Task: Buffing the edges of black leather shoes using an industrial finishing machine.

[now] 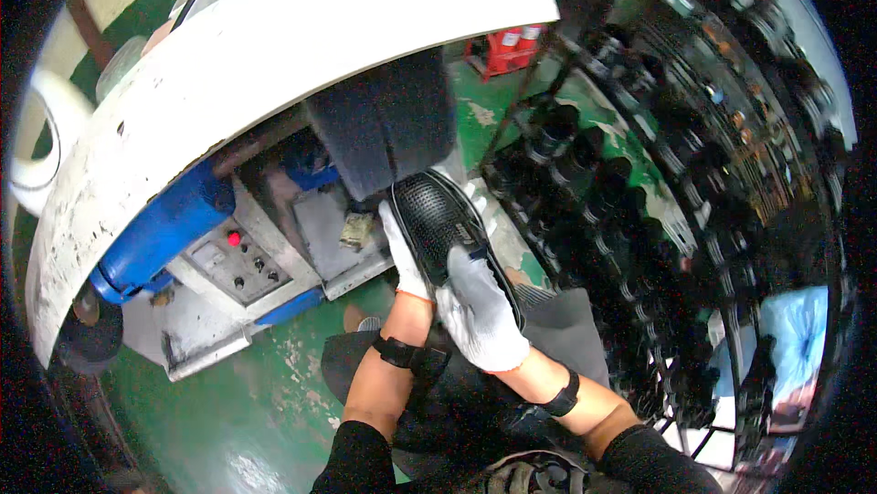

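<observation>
A black shoe (pixel 437 214) with a textured sole facing up is held in both my gloved hands. My left hand (pixel 403 257) in a white glove grips its left side. My right hand (pixel 478 311) in a white glove wraps over its heel end. The toe of the shoe is pressed up against a wide dark brush wheel (pixel 384 120) under a white curved machine hood (pixel 228 74). Black bands sit on both my wrists.
A blue motor (pixel 164 229) and a grey control panel with a red button (pixel 234 238) sit left of the wheel. A black wire rack (pixel 639 202) loaded with several dark shoes fills the right. The floor (pixel 256 403) is green. Red containers (pixel 507 45) stand at the back.
</observation>
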`<move>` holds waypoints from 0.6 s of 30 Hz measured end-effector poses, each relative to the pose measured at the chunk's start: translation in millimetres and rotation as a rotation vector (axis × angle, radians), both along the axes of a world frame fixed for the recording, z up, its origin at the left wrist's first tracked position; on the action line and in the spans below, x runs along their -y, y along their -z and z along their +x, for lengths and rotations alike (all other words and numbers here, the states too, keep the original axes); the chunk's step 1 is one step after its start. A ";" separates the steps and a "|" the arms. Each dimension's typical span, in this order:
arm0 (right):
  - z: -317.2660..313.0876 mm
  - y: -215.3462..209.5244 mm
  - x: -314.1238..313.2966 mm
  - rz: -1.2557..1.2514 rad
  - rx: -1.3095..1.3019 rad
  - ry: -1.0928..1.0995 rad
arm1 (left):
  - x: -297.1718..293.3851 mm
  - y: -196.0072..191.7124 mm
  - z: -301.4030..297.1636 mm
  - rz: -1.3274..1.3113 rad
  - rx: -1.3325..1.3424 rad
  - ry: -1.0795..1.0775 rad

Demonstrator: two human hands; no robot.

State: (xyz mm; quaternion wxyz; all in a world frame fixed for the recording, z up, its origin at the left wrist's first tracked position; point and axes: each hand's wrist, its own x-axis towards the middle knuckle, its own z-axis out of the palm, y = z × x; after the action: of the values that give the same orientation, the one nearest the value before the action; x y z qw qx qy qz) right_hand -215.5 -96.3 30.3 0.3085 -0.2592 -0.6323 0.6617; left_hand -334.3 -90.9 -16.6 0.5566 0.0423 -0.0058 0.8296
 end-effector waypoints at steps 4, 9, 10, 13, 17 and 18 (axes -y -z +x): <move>62.5 -28.3 -18.6 0.104 0.342 -0.162 | -18.7 -24.1 44.7 -0.010 -0.056 0.192; 174.7 -71.4 -40.1 0.011 0.113 0.083 | -51.5 -64.7 137.5 -0.186 -0.293 0.253; 200.5 -90.4 -43.5 -0.049 0.121 0.083 | -59.1 -61.0 151.1 -0.258 -0.402 0.238; 283.4 -126.6 -30.9 -0.158 -0.081 0.395 | -101.3 -12.5 199.1 0.377 -0.204 0.817; 385.9 -141.6 -42.6 -0.029 -0.466 0.834 | -109.8 -17.4 262.3 -0.133 -0.941 0.822; 428.2 -114.3 -47.2 0.298 -0.133 1.051 | -116.3 -11.7 273.8 -0.190 -0.986 0.865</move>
State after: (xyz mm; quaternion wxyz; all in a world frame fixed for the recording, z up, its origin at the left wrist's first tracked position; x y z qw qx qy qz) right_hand 212.7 -49.1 144.6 0.6702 -0.4511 -0.4836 0.3368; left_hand -60.5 25.3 -4.9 0.7784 0.3618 0.3064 0.4115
